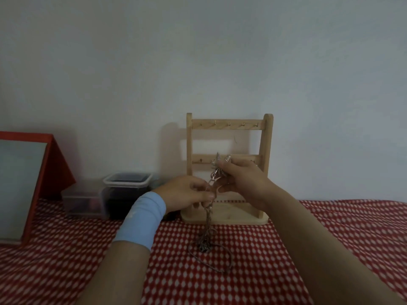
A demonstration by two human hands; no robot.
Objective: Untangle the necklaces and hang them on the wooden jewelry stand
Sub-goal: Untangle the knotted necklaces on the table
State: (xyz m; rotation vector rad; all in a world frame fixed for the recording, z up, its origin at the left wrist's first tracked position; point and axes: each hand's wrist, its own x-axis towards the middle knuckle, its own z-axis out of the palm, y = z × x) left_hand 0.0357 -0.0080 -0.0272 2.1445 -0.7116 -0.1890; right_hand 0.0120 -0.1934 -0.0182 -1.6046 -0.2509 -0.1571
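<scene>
A tangled bunch of silver necklaces [208,230] hangs from both my hands down to the red checked cloth, where its loops lie in a heap. My left hand [187,192], with a blue wristband, pinches the chains just below a clasp. My right hand [244,179] holds the upper end, with leaf-shaped pendants sticking up above its fingers. Behind my hands, against the wall, stands the wooden jewelry stand [229,126] with two rails of small hooks, and nothing hangs on the visible hooks.
A red-framed mirror [24,183] leans at the left. Two clear plastic boxes [123,188] sit left of the stand. The red checked cloth [352,227] covers the whole surface.
</scene>
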